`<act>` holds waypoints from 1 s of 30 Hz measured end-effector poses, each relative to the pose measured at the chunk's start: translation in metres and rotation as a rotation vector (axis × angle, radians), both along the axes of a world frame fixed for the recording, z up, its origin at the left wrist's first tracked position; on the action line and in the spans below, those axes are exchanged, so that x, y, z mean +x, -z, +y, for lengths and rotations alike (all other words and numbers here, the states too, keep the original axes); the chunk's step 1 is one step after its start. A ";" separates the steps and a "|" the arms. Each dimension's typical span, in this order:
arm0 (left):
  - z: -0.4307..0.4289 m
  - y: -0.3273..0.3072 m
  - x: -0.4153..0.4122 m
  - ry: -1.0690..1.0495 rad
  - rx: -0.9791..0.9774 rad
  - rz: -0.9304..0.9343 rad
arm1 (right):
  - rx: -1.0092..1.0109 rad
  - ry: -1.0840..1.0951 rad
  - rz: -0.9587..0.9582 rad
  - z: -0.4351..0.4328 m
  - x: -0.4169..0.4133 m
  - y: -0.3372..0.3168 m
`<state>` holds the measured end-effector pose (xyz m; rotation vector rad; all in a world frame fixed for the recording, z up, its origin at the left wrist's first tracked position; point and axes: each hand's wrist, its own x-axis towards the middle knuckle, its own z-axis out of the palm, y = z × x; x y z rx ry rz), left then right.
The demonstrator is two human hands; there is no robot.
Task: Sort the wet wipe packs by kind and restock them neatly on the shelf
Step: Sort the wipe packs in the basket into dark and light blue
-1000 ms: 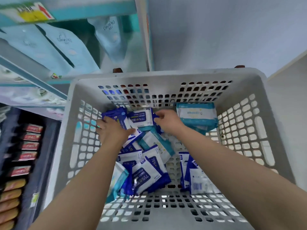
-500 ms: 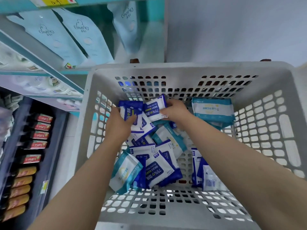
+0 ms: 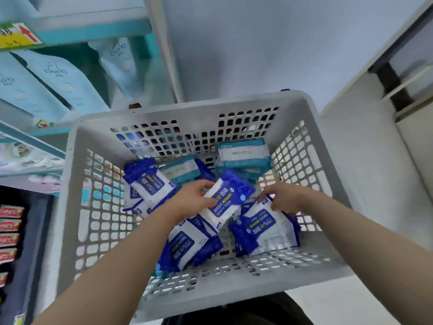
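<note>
A: Inside the light grey perforated plastic basket?

B: Loose heap of dark blue and white alcohol wipe packs, flat and overlapping, across the left, the middle and the near right. Against the far wall, toward the right, a neat stack of teal and white wipe packs. One more single teal and white pack at the far middle, partly under the blue ones.

A: And the hands?

B: Well apart, both down inside the basket. Clamped in the left hand, thumb across its face: one lifted blue and white pack, tilted above the heap. Under the right hand, fingers curled over its top edge: another blue and white pack, lying on the pile at the near right.

A: Around the basket?

B: To the left, a teal-edged shelf with pale blue stand-up pouches leaning in a row, plus a yellow price tag with a red arrow on the front edge. Lower left, a dark rack of small red packets. Behind and to the right, plain pale wall.

A: Anything in the way?

B: Both forearms across the near half of the basket, hiding part of the heap. Beneath the lifted pack, more packs half covered.
</note>
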<state>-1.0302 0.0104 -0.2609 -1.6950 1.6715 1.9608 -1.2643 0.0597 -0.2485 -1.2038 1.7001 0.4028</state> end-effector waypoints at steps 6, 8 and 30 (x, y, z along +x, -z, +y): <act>0.022 0.025 -0.050 0.354 0.022 -0.010 | -0.113 0.202 0.020 0.019 -0.020 0.017; 0.026 0.036 -0.062 0.429 0.034 -0.030 | -0.167 0.270 -0.102 0.016 -0.022 0.016; -0.033 0.039 0.067 -0.196 -0.587 -0.742 | -0.277 0.158 -0.361 -0.062 0.084 0.017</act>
